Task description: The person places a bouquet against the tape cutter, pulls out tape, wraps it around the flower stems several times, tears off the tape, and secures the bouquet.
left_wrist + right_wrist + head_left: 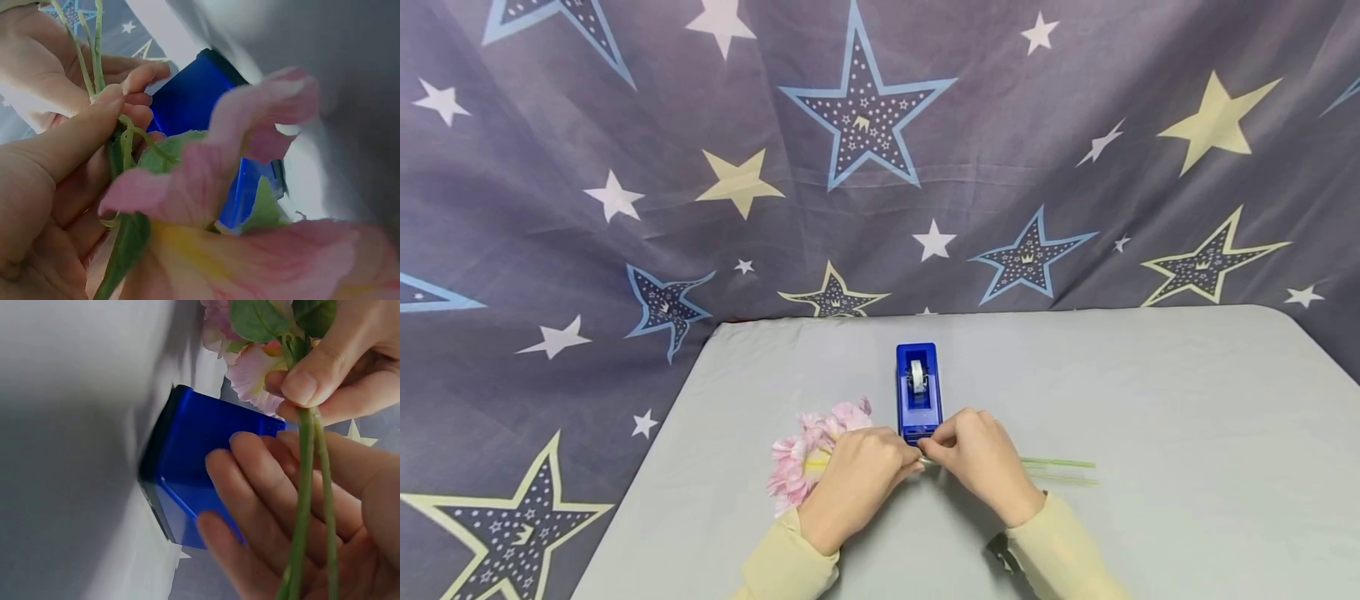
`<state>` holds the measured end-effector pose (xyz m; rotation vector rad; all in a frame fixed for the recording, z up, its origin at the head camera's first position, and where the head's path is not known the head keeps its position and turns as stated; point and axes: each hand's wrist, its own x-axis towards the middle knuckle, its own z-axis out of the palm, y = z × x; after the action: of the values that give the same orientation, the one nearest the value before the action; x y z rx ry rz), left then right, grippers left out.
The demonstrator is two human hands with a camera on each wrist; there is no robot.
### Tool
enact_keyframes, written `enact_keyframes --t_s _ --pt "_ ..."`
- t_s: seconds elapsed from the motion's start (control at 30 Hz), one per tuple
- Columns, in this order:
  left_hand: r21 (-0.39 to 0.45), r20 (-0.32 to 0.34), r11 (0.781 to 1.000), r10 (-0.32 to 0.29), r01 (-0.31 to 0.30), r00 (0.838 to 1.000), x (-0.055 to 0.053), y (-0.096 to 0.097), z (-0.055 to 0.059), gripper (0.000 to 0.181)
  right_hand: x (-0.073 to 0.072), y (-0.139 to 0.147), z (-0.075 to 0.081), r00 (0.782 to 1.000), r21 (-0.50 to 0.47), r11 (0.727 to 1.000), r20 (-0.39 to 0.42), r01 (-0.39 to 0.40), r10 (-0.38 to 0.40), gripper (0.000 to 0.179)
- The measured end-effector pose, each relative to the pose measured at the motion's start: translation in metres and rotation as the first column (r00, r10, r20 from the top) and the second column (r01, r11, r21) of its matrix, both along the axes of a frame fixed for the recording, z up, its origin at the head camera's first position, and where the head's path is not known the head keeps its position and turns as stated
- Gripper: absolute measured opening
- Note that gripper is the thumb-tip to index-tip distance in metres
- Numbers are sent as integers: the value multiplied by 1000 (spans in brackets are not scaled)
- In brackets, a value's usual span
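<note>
Over the table (pixel 1187 417), the flowers (pixel 786 471) run nine to three, blooms at nine o'clock from the left hand (pixel 865 471), which pinches the stems (pixel 1060 462). The right hand (pixel 981 458) is nearer their three-o'clock ends; whether it pinches anything cannot be told. The dispenser (pixel 919 417) sits at twelve, just beyond both hands.

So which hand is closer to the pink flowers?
The left hand: it pinches the stems beside the pink flowers, whereas the right hand is farther along, towards the stems' bare ends.

Pale yellow sleeves (pixel 1063 554) end just behind the left hand (pixel 859 475) and right hand (pixel 981 458); a dark object (pixel 1002 554) shows beside the right cuff (pixel 1028 521).
</note>
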<state>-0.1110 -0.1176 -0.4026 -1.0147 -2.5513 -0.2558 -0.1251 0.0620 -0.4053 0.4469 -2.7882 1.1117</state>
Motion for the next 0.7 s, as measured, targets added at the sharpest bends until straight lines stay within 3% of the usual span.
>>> enact_keyframes --t_s 0.3,0.7 --pt "19 -70 1000 5 -4 998 3 1 7 23 3 4 10 999 -26 1000 44 -8 9 24" --pt "79 -124 997 -8 18 992 5 2 10 10 4 6 18 996 -41 999 90 8 -5 26"
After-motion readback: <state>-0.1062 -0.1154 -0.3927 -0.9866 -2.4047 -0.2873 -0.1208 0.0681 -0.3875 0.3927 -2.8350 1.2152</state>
